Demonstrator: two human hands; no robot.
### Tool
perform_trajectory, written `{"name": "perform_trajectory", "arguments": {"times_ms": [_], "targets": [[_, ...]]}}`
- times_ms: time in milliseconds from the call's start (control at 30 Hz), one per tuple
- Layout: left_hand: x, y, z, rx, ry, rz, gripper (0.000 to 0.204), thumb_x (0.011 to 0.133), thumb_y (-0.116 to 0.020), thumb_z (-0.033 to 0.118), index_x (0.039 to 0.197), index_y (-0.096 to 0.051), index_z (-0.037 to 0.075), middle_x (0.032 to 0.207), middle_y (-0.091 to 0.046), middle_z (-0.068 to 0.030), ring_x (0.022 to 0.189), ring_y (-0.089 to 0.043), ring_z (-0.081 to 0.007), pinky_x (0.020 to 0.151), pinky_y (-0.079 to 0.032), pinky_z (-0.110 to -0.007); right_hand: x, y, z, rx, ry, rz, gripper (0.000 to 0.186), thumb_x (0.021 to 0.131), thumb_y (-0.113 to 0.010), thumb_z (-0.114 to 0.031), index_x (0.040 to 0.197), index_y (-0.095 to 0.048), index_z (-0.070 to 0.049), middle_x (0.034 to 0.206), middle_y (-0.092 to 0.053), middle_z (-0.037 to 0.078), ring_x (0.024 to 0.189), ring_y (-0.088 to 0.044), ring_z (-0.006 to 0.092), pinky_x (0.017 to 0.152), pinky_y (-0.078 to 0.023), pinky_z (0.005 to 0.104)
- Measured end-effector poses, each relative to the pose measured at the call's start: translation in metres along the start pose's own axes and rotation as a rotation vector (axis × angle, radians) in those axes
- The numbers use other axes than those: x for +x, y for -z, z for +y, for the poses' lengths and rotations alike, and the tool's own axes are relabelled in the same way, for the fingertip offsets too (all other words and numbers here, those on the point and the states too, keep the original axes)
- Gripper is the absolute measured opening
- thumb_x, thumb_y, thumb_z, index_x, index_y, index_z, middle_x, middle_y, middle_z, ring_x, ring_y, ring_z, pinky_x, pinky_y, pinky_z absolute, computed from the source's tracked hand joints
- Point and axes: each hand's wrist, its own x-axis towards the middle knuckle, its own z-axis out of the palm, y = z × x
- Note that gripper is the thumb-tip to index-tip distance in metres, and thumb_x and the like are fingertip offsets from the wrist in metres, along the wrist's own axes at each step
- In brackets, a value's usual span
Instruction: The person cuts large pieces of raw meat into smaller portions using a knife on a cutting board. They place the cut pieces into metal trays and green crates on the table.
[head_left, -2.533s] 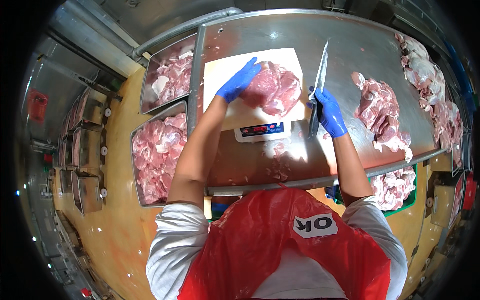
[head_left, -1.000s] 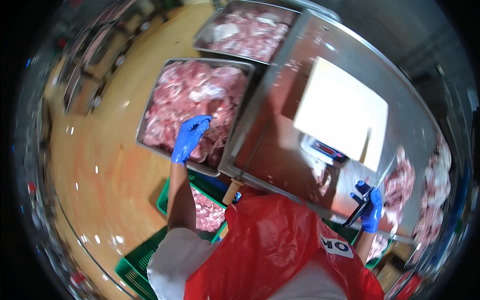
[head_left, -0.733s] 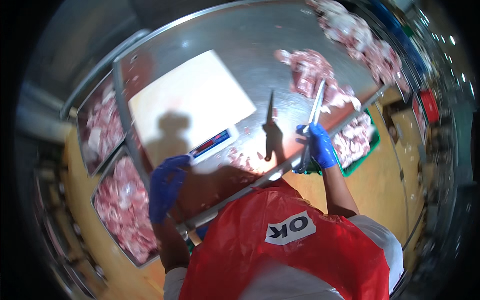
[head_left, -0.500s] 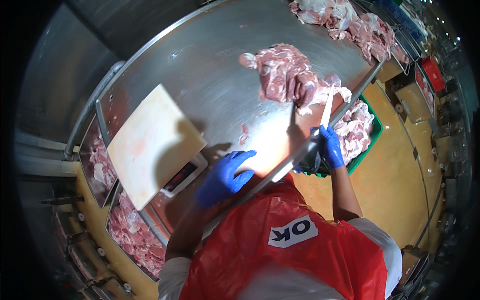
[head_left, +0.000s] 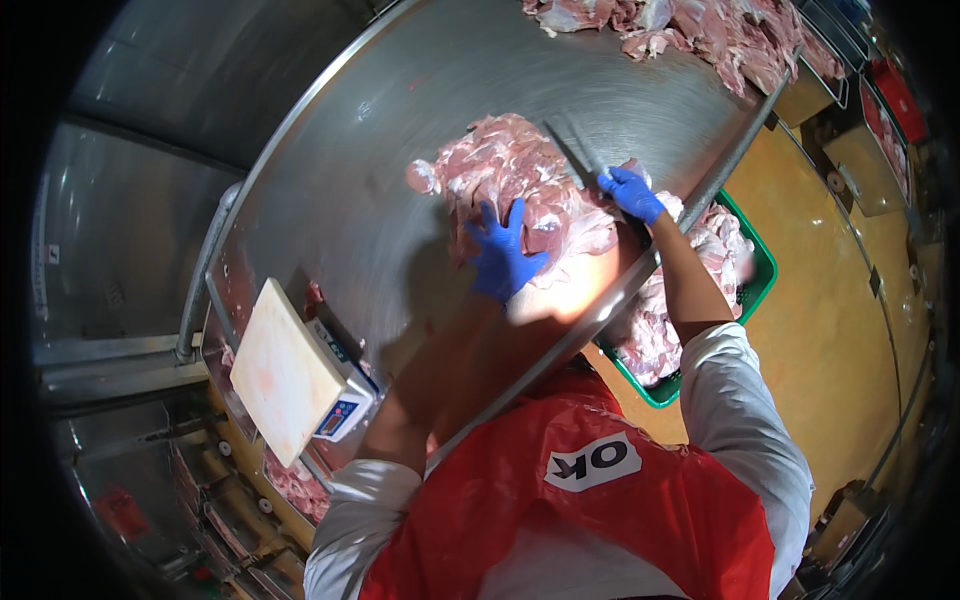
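Head view. Your blue-gloved left hand (head_left: 505, 255) lies with fingers spread wide on the large pink slab of raw meat (head_left: 510, 170), which rests on the broad stainless-steel surface (head_left: 350, 180) in front of you. Your blue-gloved right hand (head_left: 632, 192) is closed round the handle of a long metal-bladed knife (head_left: 594, 157), its blade blurred beside the slab's right side; whether it touches the meat you cannot tell. As a judgement, the work is part-way: the slab beneath your left hand appears yet to be divided, and the loose pile of pink and whitish meat (head_left: 690, 30) at the far end of the surface probably remains to be handled; how much is finished cannot be counted.

Containers: the green plastic crate (head_left: 765, 270), below the near edge at your right, holds pale pink meat pieces (head_left: 650, 330) with whitish fat. At lower left, past the white digital scale (head_left: 345, 410) carrying a flat white board (head_left: 285, 375), more pink meat (head_left: 295, 487) shows in a partly hidden metal tray
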Motion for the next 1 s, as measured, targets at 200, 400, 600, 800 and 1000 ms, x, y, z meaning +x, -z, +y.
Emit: {"name": "perform_trajectory", "arguments": {"times_ms": [200,400,600,800,1000], "targets": [[0.029,-0.042,-0.049,0.078,0.032,-0.024,0.087,0.055,-0.079,0.049,0.133,-0.052,0.02,0.144,-0.032,-0.0279,0.133,-0.025,-0.0532,0.106,-0.027,-0.064,-0.041,-0.056,-0.009,0.286,-0.074,-0.199,0.03,0.094,-0.059,-0.033,0.102,-0.066,-0.005,0.084,-0.065,0.003,0.078,-0.057,0.011,0.076,-0.049,0.0287],[0.062,-0.008,-0.163,0.119,-0.468,-0.073,0.07,0.067,-0.073,0.047,0.128,-0.054,0.018,0.136,-0.04,-0.0273,0.124,-0.04,-0.0488,0.105,-0.033,-0.058,-0.126,-0.159,-0.086,0.715,-0.051,-0.138,0.019,0.096,-0.059,-0.022,0.094,-0.064,-0.003,0.076,-0.06,0.001,0.071,-0.054,0.0074,0.066,-0.048,0.0253],[-0.028,-0.018,-0.189,-0.265,0.198,0.366,0.055,0.079,-0.066,0.026,0.129,-0.052,0.011,0.131,-0.044,-0.0255,0.116,-0.048,-0.0437,0.1,-0.04,-0.049,-0.139,-0.147,-0.089,0.426,0.04,-0.266,0.024,0.098,-0.055,-0.023,0.108,-0.062,-0.002,0.082,-0.062,0.003,0.074,-0.057,0.0084,0.066,-0.049,0.0261],[-0.065,-0.006,-0.124,-0.016,0.153,0.194,0.056,0.08,-0.066,0.029,0.127,-0.05,0.002,0.116,-0.053,-0.0193,0.104,-0.055,-0.0337,0.086,-0.044,-0.047,-0.098,-0.088,-0.088,-0.337,0.272,-0.093,0.021,0.093,-0.057,-0.021,0.102,-0.058,-0.002,0.078,-0.063,0.022,0.071,-0.063,0.0388,0.062,-0.049,0.0455],[-0.023,-0.044,-0.15,0.286,0.397,0.266,0.027,0.079,-0.063,0.021,0.102,-0.056,0.009,0.092,-0.059,-0.0117,0.09,-0.059,-0.0296,0.076,-0.047,-0.045,-0.035,-0.099,-0.105,-0.688,0.584,-0.213,0.038,0.084,-0.051,-0.005,0.122,-0.046,-0.004,0.087,-0.061,0.022,0.078,-0.061,0.042,0.068,-0.049,0.0506]]}}
